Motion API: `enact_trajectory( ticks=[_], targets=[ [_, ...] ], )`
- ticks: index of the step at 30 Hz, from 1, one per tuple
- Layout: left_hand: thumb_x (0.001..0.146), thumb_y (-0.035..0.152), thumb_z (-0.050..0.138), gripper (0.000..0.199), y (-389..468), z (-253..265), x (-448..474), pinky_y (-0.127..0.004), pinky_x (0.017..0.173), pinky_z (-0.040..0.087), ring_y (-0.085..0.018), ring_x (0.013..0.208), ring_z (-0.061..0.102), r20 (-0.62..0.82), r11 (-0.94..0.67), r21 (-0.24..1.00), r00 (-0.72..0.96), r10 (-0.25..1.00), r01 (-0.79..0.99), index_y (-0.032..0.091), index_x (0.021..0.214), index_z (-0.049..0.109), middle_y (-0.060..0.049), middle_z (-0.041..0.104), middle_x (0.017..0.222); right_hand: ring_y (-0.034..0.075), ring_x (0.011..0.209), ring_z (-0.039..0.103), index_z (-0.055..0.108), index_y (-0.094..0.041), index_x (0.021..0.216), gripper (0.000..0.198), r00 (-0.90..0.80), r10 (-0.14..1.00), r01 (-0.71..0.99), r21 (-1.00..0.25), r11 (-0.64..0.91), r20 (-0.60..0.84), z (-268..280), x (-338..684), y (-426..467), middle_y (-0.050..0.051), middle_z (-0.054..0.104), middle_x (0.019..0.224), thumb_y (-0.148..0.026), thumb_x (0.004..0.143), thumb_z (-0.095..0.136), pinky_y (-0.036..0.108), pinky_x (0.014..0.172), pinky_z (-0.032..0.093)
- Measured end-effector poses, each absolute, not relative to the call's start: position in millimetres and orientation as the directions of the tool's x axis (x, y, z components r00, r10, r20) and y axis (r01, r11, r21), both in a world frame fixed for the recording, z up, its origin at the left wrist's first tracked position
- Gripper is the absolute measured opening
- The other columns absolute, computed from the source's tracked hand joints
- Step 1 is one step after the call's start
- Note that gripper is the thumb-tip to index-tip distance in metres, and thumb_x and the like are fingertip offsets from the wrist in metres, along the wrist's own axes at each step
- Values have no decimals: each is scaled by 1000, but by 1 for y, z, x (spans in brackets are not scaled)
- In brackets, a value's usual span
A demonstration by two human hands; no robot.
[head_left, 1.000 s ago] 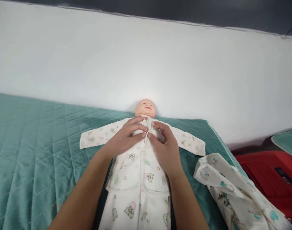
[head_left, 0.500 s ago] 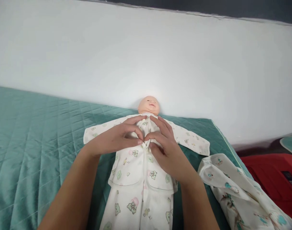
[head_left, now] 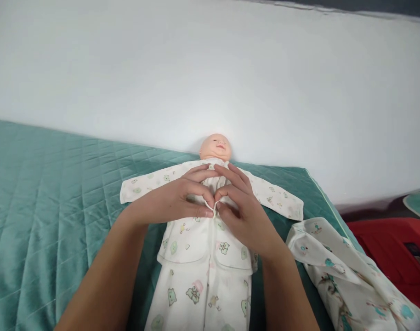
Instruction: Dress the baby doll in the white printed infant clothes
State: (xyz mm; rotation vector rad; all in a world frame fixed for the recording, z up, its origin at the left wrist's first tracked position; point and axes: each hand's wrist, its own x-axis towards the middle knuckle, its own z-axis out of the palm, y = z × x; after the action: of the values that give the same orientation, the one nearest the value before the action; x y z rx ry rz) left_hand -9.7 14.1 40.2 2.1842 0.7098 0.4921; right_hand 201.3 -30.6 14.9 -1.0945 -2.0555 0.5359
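Observation:
A baby doll (head_left: pixel 217 147) lies on its back, dressed in a white baby jacket (head_left: pixel 191 243) printed with bears and matching trousers (head_left: pixel 185 299). Over its chest, my left hand (head_left: pixel 177 195) pinches one front edge of the jacket between thumb and index finger. My right hand (head_left: pixel 242 207) grips the opposite edge the same way, so the fingertips nearly meet at the middle opening. Between them the white cloth is pulled up into a small peak. Whatever fastener may be there is too small to make out. The sleeves stretch out flat to both sides.
A green quilted cover (head_left: pixel 58 207) lies under the doll, against a white wall (head_left: pixel 161 69). To the right is a crumpled white printed cloth (head_left: pixel 348 276). Past the cover's edge stands a red object (head_left: pixel 396 248) with a dark label.
Both thumbs and index fingers have closed tighter on the jacket's front edges, lifting a bit of cloth between them. My right thumb has moved in to the fingertip. The view has shifted slightly.

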Motion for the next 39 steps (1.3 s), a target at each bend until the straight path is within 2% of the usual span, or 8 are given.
enact_trajectory(
  ticks=[5, 16, 22, 25, 29, 33, 36, 39],
  targets=[
    [91, 37, 64, 15, 17, 38, -14, -40, 116, 39, -26, 150, 27, 120, -543, 780, 777, 618, 312, 25, 83, 70, 5, 40, 157, 22, 155, 17, 62, -26, 89, 12, -441, 811, 466, -675, 572, 383, 20, 205, -31, -4, 39, 159, -19, 94, 53, 52, 127, 19],
    [92, 33, 62, 18, 13, 42, -7, -40, 117, 35, -24, 143, 35, 175, -599, 737, 767, 618, 314, 22, 78, 64, -1, 54, 139, 20, 152, 21, 62, -28, 90, 11, -404, 834, 407, -742, 532, 377, 22, 202, -34, -5, 45, 154, -21, 96, 54, 47, 125, 23],
    [94, 42, 58, 25, 15, 44, -14, -37, 103, 46, -26, 135, 46, 141, -522, 793, 739, 659, 315, 22, 81, 65, 0, 47, 151, 20, 151, 24, 61, -28, 96, 8, -389, 832, 395, -744, 539, 396, 33, 203, -40, -3, 48, 152, -23, 97, 54, 47, 126, 22],
    [93, 43, 58, 27, 15, 43, -20, -40, 107, 44, -28, 138, 45, 127, -470, 813, 683, 719, 344, 21, 79, 63, 1, 44, 156, 23, 150, 27, 61, -28, 90, 9, -352, 860, 361, -794, 489, 370, 36, 207, -41, -4, 48, 153, -26, 97, 55, 47, 124, 25],
    [87, 41, 64, 25, 18, 36, -32, -43, 108, 44, -30, 136, 49, 164, -299, 925, 462, 871, 235, 21, 74, 60, -1, 54, 148, 30, 139, 45, 61, -26, 82, 14, -113, 949, 227, -922, 312, 293, 31, 220, -38, -1, 57, 144, -34, 93, 59, 49, 110, 42],
    [85, 49, 62, 31, 30, 24, -45, -34, 75, 55, -24, 97, 68, 123, -124, 992, 45, 991, 32, 19, 78, 64, -8, 69, 121, 28, 109, 65, 66, -24, 95, 23, 413, 900, 64, -991, 122, 137, 15, 237, -26, 6, 65, 130, -45, 88, 60, 41, 82, 54],
    [82, 54, 62, 33, 38, 17, -43, -27, 59, 46, -18, 78, 65, -1, 30, 977, -134, 991, 213, 21, 85, 66, -4, 72, 99, 25, 96, 68, 67, -24, 100, 33, 536, 844, 103, -994, -17, 41, -1, 241, -15, 7, 67, 123, -51, 82, 64, 36, 74, 54],
    [79, 56, 64, 35, 40, 13, -31, -28, 68, 47, -19, 85, 65, -34, 55, 851, -49, 998, 523, 24, 94, 68, -2, 72, 101, 27, 98, 66, 66, -25, 113, 47, 449, 893, 312, -938, -149, 8, -10, 236, -8, 7, 68, 118, -54, 75, 68, 39, 79, 52]
  ],
)
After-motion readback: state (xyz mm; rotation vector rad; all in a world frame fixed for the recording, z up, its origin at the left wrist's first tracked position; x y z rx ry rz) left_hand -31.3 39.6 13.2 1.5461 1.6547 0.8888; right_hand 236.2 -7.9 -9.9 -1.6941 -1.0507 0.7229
